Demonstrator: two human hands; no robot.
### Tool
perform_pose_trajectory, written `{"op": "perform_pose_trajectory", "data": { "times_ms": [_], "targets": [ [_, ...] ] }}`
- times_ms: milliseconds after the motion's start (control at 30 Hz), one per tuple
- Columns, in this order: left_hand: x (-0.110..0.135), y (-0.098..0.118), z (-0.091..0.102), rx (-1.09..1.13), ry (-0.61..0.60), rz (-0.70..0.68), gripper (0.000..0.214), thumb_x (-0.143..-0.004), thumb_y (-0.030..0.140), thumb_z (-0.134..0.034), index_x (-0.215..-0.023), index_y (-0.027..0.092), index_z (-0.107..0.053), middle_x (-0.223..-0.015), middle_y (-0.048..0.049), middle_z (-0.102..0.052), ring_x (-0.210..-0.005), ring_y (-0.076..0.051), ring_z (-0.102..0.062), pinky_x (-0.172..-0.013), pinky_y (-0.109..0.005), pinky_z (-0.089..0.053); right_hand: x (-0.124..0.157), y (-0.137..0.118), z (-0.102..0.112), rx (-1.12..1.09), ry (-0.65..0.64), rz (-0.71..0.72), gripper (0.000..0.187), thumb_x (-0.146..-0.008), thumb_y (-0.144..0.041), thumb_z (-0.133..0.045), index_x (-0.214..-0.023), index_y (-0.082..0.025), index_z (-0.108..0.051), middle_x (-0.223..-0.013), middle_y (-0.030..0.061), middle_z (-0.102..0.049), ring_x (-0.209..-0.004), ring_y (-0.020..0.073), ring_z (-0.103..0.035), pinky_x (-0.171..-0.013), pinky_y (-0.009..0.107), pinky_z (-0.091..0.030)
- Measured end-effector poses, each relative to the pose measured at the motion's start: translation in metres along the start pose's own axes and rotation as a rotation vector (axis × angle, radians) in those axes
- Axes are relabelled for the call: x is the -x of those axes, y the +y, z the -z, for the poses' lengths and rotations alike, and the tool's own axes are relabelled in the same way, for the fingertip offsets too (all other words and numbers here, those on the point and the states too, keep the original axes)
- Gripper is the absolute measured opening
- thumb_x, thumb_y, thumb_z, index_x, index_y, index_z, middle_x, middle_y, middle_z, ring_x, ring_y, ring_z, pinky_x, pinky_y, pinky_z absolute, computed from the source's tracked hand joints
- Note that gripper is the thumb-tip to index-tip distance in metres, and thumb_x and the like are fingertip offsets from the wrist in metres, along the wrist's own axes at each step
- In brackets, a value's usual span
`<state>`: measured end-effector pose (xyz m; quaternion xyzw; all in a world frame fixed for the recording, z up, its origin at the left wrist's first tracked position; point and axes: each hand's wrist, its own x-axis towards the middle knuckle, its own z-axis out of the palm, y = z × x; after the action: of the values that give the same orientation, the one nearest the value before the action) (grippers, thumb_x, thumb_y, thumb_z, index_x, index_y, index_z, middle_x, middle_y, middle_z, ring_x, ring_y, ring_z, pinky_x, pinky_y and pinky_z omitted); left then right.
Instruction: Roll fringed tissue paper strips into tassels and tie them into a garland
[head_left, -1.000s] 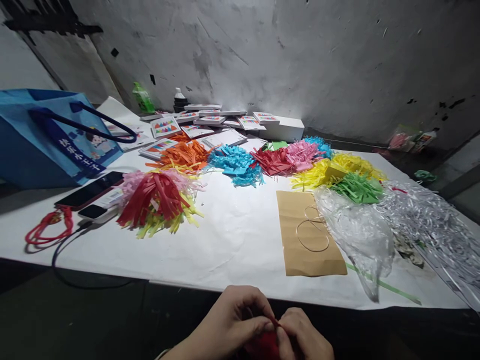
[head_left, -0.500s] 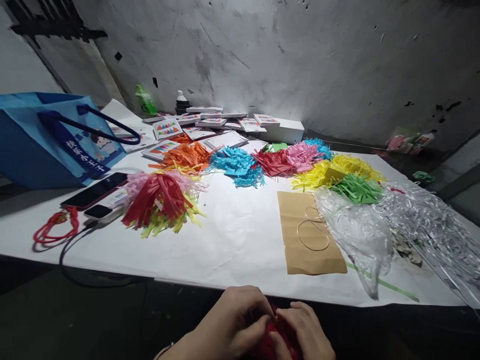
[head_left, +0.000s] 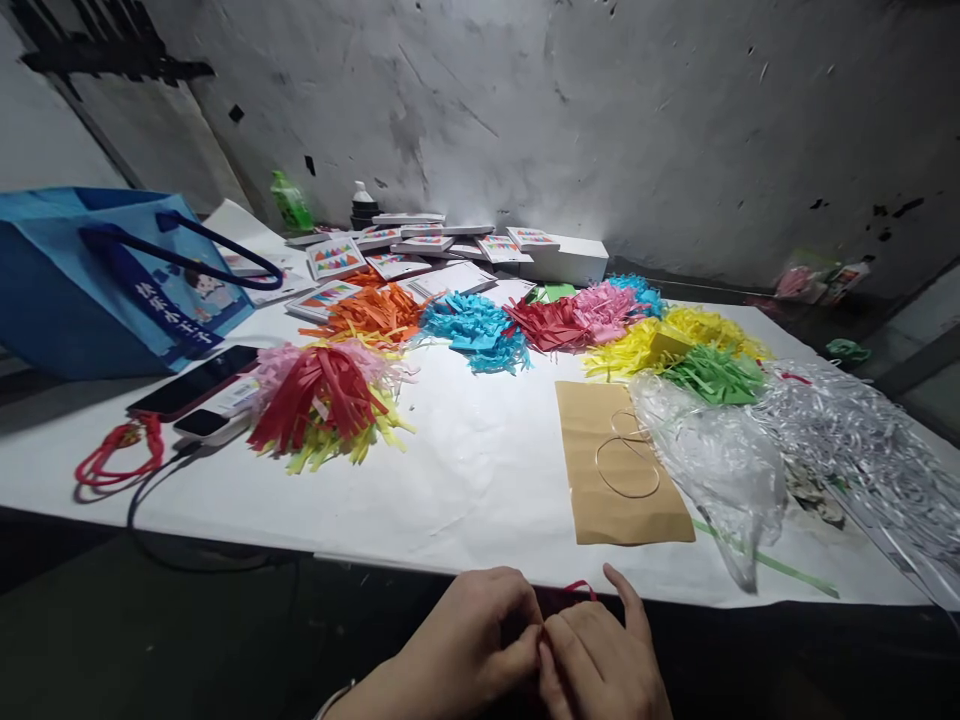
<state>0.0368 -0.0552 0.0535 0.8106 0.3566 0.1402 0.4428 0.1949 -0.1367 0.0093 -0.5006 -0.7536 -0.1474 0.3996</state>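
My left hand (head_left: 465, 640) and my right hand (head_left: 600, 655) meet just below the table's near edge, fingers pinched together on a bit of red paper fringe (head_left: 579, 587), of which only a thin loop shows above the right hand. The right forefinger sticks up. Most of the red piece is hidden between the hands. On the table beyond lie a finished red, pink and yellow tassel bundle (head_left: 326, 400) and a brown paper sheet (head_left: 619, 465) with thin wire loops (head_left: 628, 470) on it.
Piles of cut paper fringe in orange (head_left: 371, 312), blue (head_left: 472, 328), red (head_left: 551, 322), pink, yellow (head_left: 652, 345) and green (head_left: 712, 372) cross the white table (head_left: 465, 470). A blue bag (head_left: 105, 280), phones (head_left: 191, 382), a red cord, small boxes (head_left: 420, 245) and clear plastic wrap (head_left: 720, 460) lie around.
The red bunch that showed between my hands is now mostly hidden. My right forefinger has lifted, and a thin red loop sticks out above that hand.
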Motion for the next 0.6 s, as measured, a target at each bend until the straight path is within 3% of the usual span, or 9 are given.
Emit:
{"op": "perform_pose_trajectory", "data": {
  "times_ms": [200,433,600],
  "targets": [
    [0.001,-0.004,-0.008,-0.027,0.027,-0.009,0.006,-0.07,0.012,-0.058,-0.07,0.017,-0.062,-0.069,0.0008,-0.065,-0.063,-0.012,-0.055,-0.059,-0.02,-0.038,0.004,0.002,0.002,-0.054,0.002,-0.088,0.015,-0.089,-0.009,-0.052,-0.083,-0.02,-0.06,-0.065,-0.0045,-0.06,-0.058,0.0101,-0.056,-0.112,0.044,-0.032],
    [0.006,-0.01,-0.011,-0.11,0.078,-0.212,0.009,-0.073,0.01,-0.055,-0.075,0.019,-0.057,-0.071,-0.0009,-0.064,-0.064,-0.014,-0.055,-0.058,-0.021,-0.038,0.006,0.014,0.008,-0.081,-0.156,0.03,0.011,-0.088,-0.011,-0.055,-0.083,-0.021,-0.055,-0.068,-0.007,-0.057,-0.06,0.0093,-0.058,-0.11,0.039,-0.031],
    [0.011,-0.004,-0.003,0.048,0.001,-0.192,0.009,-0.086,0.016,-0.051,-0.082,0.019,-0.059,-0.08,-0.0023,-0.066,-0.071,-0.013,-0.056,-0.065,-0.021,-0.042,0.012,0.012,0.008,-0.182,-0.206,-0.059,0.011,-0.092,-0.011,-0.052,-0.091,-0.022,-0.054,-0.071,-0.0063,-0.061,-0.064,0.0102,-0.06,-0.108,0.037,-0.033]
  ]
}}
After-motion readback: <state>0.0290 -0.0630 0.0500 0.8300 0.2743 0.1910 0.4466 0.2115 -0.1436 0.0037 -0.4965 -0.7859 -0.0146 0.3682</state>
